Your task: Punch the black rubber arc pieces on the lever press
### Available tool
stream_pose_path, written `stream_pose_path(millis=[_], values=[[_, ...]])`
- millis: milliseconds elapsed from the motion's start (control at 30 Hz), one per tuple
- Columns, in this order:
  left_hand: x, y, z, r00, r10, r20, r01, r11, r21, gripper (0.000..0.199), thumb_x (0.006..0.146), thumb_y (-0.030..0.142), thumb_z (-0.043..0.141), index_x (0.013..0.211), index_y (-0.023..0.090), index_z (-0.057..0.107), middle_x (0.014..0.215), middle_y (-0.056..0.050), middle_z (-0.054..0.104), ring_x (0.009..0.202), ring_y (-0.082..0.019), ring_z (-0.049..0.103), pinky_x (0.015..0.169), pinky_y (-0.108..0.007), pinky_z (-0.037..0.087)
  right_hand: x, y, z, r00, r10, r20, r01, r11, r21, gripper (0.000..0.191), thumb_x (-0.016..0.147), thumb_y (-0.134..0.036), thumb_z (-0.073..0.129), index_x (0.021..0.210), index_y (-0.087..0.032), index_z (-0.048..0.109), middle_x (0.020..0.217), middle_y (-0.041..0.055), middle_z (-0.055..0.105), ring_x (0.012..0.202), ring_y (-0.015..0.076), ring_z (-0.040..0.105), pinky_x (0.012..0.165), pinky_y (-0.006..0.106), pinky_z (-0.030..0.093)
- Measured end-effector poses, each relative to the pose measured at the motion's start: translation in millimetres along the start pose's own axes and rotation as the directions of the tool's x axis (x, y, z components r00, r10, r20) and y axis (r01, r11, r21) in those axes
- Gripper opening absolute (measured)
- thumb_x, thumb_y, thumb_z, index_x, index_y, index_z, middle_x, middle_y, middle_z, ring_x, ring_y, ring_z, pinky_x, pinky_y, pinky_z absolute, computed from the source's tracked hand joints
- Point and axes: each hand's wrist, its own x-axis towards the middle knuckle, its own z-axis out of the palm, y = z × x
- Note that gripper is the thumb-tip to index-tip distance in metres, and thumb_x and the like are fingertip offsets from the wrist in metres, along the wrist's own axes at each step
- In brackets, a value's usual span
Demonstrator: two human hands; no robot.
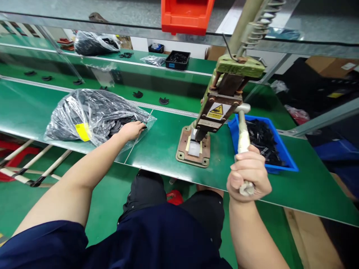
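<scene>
At the mouth of a clear plastic bag, my left hand has its fingers pinched together on a small black part, mostly hidden by the fingers. Curved black plastic pieces fill the bag beside my wrist. My right hand is wrapped round the pale lever handle of a green hand press. The lever points down towards me. Beneath the ram, a whitish fixture block sits on the press base; whether a part lies in it, I cannot tell.
A blue bin of black parts stands right of the press. Several curved black pieces lie on the green belt behind the bench. Overhead, an orange bin sits on a metal shelf. A black tray stands farther back.
</scene>
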Motion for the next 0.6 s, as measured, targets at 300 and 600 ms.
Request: stream_pose_path(millis=[300,600], values=[[9.9,106.1,-10.4,0.963,0.217,-0.161,-0.267,0.847,-0.460,0.037,0.097,0.032,0.065,0.133,0.024,0.066,0.117,-0.009,0.074,0.101,-0.026,0.072,0.086,-0.034,0.053,-3.0,-2.6,-0.2,0.999,0.037,0.007,-0.037,0.999,0.014,0.019,0.092,-0.037,0.067,0.075,-0.031,0.062,0.068,-0.0050,0.063,0.087,0.0186,0.071,0.115,0.061,0.054],[35.9,178.2,0.3,0.994,-0.099,0.049,0.056,0.067,-0.996,0.049,0.082,0.065,0.081,0.082,0.020,0.060,0.059,0.003,0.059,0.048,-0.010,0.051,0.050,-0.024,0.039,-3.8,-4.4,-3.2,0.998,0.046,0.042,-0.045,0.999,-0.023,0.026,0.094,-0.041,0.064,0.073,-0.029,0.055,0.068,-0.0043,0.063,0.086,0.0195,0.071,0.116,0.062,0.055]])
